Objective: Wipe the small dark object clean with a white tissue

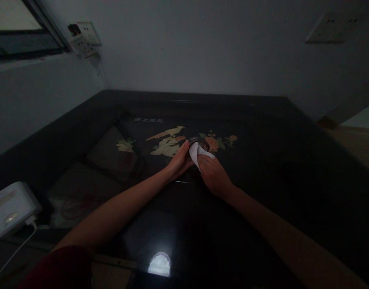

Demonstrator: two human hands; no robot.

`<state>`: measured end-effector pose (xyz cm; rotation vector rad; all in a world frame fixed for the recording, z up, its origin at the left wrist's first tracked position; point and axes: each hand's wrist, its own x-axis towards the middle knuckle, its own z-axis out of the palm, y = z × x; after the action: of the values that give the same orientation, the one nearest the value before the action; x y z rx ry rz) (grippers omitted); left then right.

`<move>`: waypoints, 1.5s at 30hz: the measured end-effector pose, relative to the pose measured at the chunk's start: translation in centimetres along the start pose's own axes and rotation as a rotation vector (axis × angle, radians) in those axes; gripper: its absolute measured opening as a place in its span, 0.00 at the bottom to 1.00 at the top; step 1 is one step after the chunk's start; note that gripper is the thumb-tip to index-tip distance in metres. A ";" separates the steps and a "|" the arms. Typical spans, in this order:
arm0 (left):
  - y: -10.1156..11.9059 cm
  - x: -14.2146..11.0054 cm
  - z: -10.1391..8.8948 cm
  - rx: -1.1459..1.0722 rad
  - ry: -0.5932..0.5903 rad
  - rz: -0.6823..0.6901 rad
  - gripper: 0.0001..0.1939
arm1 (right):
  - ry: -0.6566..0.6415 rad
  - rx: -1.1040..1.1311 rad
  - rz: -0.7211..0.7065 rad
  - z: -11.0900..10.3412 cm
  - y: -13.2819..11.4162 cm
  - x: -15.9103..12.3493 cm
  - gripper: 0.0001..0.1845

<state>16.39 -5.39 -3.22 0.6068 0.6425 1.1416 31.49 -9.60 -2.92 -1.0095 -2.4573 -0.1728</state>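
The glossy black table [232, 224] carries a pale-green and orange bird, orange blossoms with green leaves near the middle, and light characters at far left; the cloth [194, 153] is white.

Frame center: left hand [180, 161] on the side of a dark round object [204, 142]; right hand [213, 173] pressing white tissue [197, 151] to it. Glossy black tabletop [250, 168], bird-and-flower picture around them. White box [13, 206] with cable, lower left. Sockets [88, 33] upper left.
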 end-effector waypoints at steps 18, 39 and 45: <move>1.1 -0.1 0.7 -0.244 -0.003 -0.230 0.28 | -0.065 -0.106 -0.081 -0.8 -0.4 0.0 0.26; 1.5 -0.2 0.7 -0.311 0.056 -0.232 0.32 | -0.067 -0.087 -0.082 -0.9 0.8 0.1 0.30; 1.5 -0.4 0.7 -0.264 -0.045 -0.154 0.33 | -0.042 -0.063 -0.039 -0.7 1.4 0.1 0.31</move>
<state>15.91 -5.38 -1.60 0.3513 0.4810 1.0442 32.63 -8.74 -2.37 -1.0015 -2.5256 -0.2456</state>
